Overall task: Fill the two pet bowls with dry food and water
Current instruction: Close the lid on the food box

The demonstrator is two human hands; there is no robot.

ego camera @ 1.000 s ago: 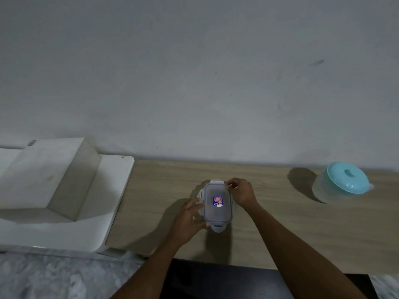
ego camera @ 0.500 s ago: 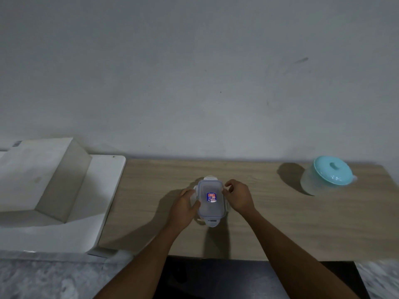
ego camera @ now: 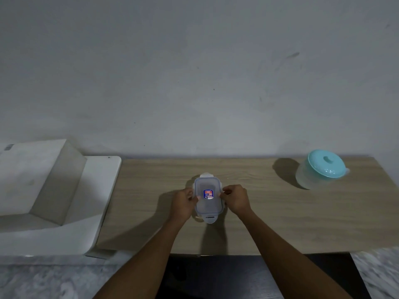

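I saw the small clear container (ego camera: 208, 198) standing on the wooden tabletop (ego camera: 269, 212), about midway along its length and toward the near half. Its snap-on lid (ego camera: 207, 192) was in place, with a red and blue sticker (ego camera: 208, 193) near the middle of the lid. The left hand (ego camera: 183, 201) was pressed against the container's left long side, fingers curled at the lid's edge. The right hand (ego camera: 236, 198) was against the container's right long side, thumb and fingertips pinched at the rim there. Both hands were closed onto the container, one on each flank; I could not tell whether the side latches were locked or lifted. The latch tabs at the container's far and near ends stuck out free of the hands. Well to the right of the container, near the wall, stood a translucent jug (ego camera: 313, 175) with a teal lid (ego camera: 326, 162). Left of the container, just past the table's edge, sat a white basin (ego camera: 92, 201).
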